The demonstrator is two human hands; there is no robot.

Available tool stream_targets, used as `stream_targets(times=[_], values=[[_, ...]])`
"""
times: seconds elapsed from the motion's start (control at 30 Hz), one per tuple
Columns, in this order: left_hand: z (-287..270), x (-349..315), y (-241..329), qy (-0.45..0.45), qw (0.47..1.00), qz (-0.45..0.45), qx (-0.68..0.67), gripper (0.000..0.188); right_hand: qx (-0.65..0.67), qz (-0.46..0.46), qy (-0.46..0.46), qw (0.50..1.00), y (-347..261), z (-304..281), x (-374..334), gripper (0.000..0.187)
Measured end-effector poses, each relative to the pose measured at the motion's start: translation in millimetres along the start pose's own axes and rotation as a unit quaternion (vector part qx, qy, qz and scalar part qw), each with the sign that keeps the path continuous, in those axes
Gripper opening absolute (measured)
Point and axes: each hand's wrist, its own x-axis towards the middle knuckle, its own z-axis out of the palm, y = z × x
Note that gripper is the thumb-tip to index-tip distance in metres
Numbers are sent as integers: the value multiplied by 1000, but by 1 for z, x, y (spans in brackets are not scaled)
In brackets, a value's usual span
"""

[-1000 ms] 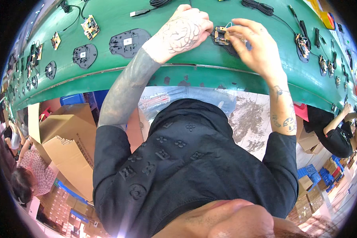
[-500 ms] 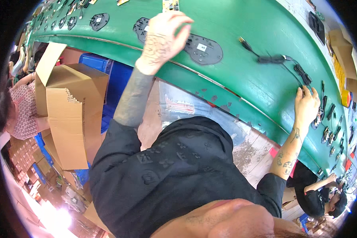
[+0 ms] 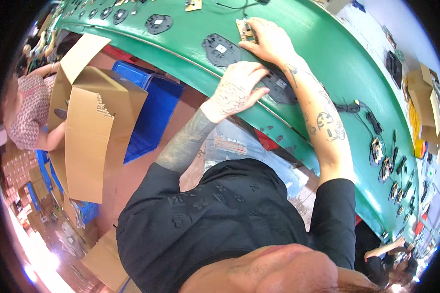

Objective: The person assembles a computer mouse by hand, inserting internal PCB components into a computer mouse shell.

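Note:
My right hand [image 3: 271, 41] reaches far across the bench and grips a small tan circuit board [image 3: 246, 31] between thumb and fingers. A dark wire runs off the board's far end. Closer in, my left hand [image 3: 238, 89] has its thumb and fingers apart. Its fingertips are by the left edge of a black plastic shell [image 3: 282, 89], partly covered by my right forearm; whether they touch it I cannot tell. Another black shell [image 3: 220, 50] with a white label lies just beyond my left hand.
The green bench [image 3: 322, 34] carries more black shells [image 3: 158, 23], another board [image 3: 193, 5] and bundled black cables [image 3: 374, 123]. Wired parts [image 3: 376, 151] line the right side. A cardboard box [image 3: 90, 141] and a blue bin [image 3: 154, 115] stand left, beside a person [image 3: 32, 110].
My right hand has left the cable on the right and come over to the circuit board. My left hand has drawn back nearer to me. The view has shifted.

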Motion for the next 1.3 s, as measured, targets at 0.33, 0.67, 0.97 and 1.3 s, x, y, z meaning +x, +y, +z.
stream_targets(times=[0.33, 0.67, 0.97, 1.3], values=[[21, 4, 43, -17, 1000, 19, -11, 43, 354, 393, 69, 846, 32, -104, -106, 64], [32, 67, 71, 116, 976, 104, -150, 73, 664, 417, 134, 606, 41, -144, -213, 63], [12, 90, 40, -110, 957, -1, -269, 18, 552, 352, -42, 755, 32, -134, -209, 34], [30, 63, 46, -96, 982, -7, -162, 33, 343, 362, 62, 864, 52, -112, -216, 47]])
